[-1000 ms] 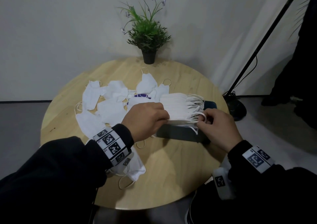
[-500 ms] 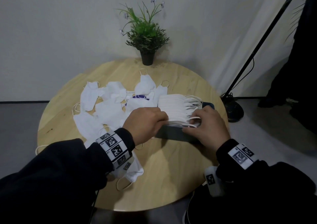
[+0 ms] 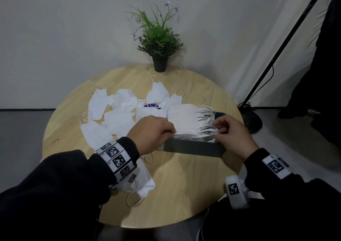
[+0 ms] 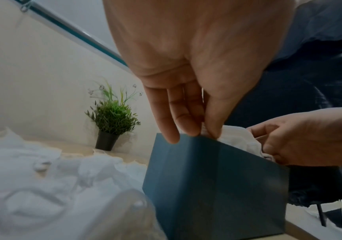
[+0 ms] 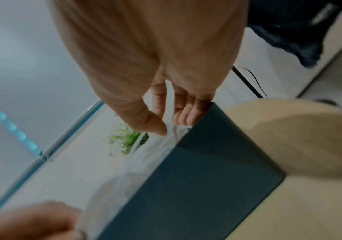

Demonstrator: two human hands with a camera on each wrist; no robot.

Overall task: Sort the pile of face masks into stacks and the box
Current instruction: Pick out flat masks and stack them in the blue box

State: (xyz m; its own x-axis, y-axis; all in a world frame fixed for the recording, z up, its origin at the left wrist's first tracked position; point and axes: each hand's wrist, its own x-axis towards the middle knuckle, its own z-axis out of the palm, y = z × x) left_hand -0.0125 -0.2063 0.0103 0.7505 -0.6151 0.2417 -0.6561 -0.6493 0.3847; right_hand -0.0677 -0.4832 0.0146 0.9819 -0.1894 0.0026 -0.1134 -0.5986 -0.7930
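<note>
A thick stack of white folded face masks sits in the top of the dark blue-grey box, which stands on the round pale wooden table. The left hand pinches the stack's left end at the box edge, and the right hand pinches the thin white ear loops at the right end. More loose white face masks lie spread out just left of the box, with a small green plant in a black pot at the far edge.

I count one dark box | one mask stack | roughly nine loose masks | one potted plant | one table
</note>
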